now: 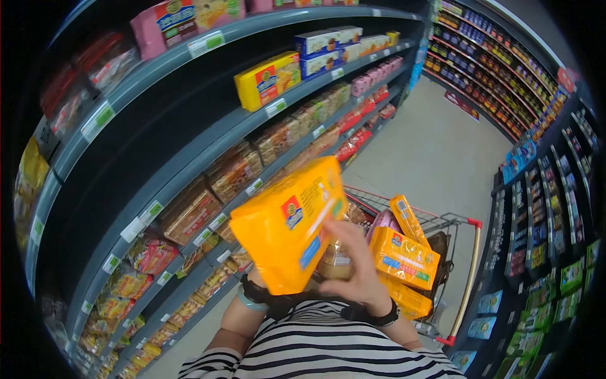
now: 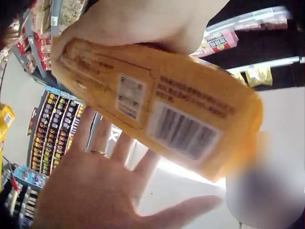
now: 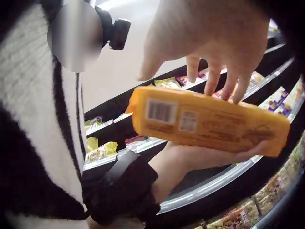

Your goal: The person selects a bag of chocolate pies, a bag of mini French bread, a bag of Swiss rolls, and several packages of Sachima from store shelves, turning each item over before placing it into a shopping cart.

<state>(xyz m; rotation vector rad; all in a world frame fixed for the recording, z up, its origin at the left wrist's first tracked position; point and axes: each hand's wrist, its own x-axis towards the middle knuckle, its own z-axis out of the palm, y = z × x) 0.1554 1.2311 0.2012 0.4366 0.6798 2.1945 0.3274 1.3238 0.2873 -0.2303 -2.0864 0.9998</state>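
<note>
A plump orange-yellow food packet [image 1: 284, 221] is held up before the striped shirt, tilted, its printed front showing in the head view. My left hand [image 3: 190, 157] grips it from the shelf side; in the head view the packet hides most of that hand. The barcode [image 2: 183, 131] on the packet's narrow side faces both wrist cameras. My right hand [image 1: 363, 271] is at the packet's other side, its fingers spread and straight. In the right wrist view its fingertips [image 3: 238, 95] are right at the packet's edge.
A wire shopping cart [image 1: 478, 252] with red corners stands close at the right, holding several orange packets [image 1: 404, 259] and other goods. Long grey shelves [image 1: 189, 142] curve along the left, with a yellow packet [image 1: 268, 82] on one. More stocked shelves [image 1: 536, 271] line the right side.
</note>
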